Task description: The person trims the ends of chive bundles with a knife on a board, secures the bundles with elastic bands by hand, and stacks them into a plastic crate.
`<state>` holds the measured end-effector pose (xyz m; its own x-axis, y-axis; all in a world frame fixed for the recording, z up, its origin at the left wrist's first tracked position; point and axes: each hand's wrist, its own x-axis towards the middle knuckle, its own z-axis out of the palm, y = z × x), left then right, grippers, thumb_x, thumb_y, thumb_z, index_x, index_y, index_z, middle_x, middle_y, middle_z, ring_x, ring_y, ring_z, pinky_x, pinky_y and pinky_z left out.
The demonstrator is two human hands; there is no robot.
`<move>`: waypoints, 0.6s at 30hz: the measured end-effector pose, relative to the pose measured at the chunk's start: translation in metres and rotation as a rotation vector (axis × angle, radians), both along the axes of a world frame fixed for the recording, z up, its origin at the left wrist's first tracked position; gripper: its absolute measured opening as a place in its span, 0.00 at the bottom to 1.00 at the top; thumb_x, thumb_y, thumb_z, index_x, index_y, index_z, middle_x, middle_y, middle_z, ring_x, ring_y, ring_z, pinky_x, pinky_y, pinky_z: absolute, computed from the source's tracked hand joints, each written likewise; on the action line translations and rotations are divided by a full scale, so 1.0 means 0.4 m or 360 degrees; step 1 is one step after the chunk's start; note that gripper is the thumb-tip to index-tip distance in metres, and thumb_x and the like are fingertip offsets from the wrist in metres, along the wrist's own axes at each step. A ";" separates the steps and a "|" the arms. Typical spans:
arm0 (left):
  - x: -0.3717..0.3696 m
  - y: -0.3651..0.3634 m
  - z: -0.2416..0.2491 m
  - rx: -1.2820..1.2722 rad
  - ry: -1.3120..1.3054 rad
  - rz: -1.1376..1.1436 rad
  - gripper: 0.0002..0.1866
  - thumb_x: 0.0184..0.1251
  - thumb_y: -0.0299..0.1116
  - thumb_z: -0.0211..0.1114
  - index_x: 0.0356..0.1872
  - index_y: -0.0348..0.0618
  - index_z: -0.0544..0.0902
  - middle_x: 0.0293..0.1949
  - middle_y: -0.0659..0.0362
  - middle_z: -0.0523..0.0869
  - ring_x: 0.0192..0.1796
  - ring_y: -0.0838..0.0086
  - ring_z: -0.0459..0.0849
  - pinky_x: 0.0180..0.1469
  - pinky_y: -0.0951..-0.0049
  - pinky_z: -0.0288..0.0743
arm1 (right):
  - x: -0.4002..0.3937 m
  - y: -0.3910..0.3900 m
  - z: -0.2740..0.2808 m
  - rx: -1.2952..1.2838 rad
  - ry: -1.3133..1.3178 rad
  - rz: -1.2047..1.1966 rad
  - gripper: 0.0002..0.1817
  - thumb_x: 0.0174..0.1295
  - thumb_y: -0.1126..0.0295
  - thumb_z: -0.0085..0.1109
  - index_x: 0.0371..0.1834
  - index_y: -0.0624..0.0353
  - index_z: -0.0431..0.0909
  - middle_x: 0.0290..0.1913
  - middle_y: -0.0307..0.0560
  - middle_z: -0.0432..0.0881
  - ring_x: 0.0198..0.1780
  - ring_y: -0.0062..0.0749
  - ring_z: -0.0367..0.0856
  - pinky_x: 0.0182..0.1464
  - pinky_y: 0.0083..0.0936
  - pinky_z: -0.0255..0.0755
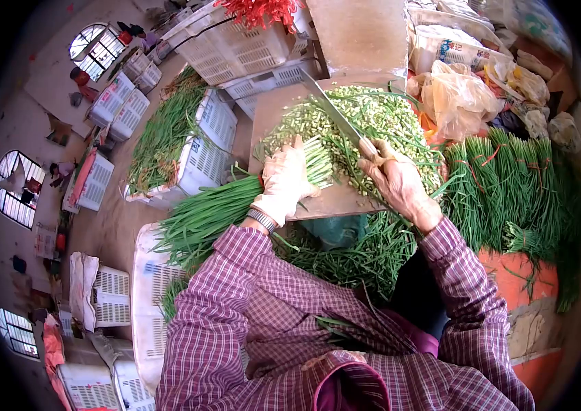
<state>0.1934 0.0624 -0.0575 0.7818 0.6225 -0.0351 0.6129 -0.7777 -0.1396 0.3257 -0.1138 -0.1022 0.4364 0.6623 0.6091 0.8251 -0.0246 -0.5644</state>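
My left hand (285, 179), in a pale glove and with a metal watch at the wrist, is closed over a bundle of long green stalks (216, 211). The bundle's pale ends (318, 161) point right on a board (271, 118). In my right hand (400, 179) is a long-bladed knife (335, 113), its blade slanting up and left over a heap of short chopped pieces (389, 127). The blade is apart from the bundle. My fingers and palm hide most of the knife's handle.
Tied green bundles (502, 185) lie at the right, below crumpled plastic bags (458, 99). Left of the board stands a white crate (205, 161) piled with greens. Loose green leaves (352, 257) lie beneath the board. Other people work far left.
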 end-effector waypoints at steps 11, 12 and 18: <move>0.001 0.022 -0.022 -0.0022 -0.0205 -0.0096 0.36 0.35 0.46 0.84 0.47 0.41 0.78 0.37 0.52 0.86 0.42 0.58 0.89 0.46 0.61 0.83 | -0.212 -0.156 0.059 -0.0247 0.0256 -0.0240 0.12 0.70 0.67 0.60 0.52 0.60 0.76 0.32 0.58 0.83 0.31 0.54 0.84 0.32 0.41 0.76; 0.003 0.019 -0.020 -0.0016 -0.0193 -0.0073 0.36 0.35 0.46 0.84 0.47 0.41 0.78 0.37 0.52 0.86 0.43 0.58 0.89 0.47 0.61 0.83 | -0.216 -0.154 0.056 -0.0246 0.0253 -0.0240 0.12 0.70 0.67 0.60 0.52 0.60 0.76 0.32 0.58 0.83 0.31 0.54 0.84 0.32 0.41 0.76; -0.003 0.029 -0.035 0.0066 -0.0177 -0.0139 0.34 0.38 0.47 0.83 0.46 0.43 0.78 0.37 0.54 0.85 0.41 0.60 0.89 0.43 0.61 0.83 | -0.225 -0.139 0.001 -0.0344 0.0097 -0.0218 0.12 0.71 0.65 0.59 0.51 0.58 0.74 0.31 0.56 0.84 0.29 0.54 0.84 0.28 0.43 0.75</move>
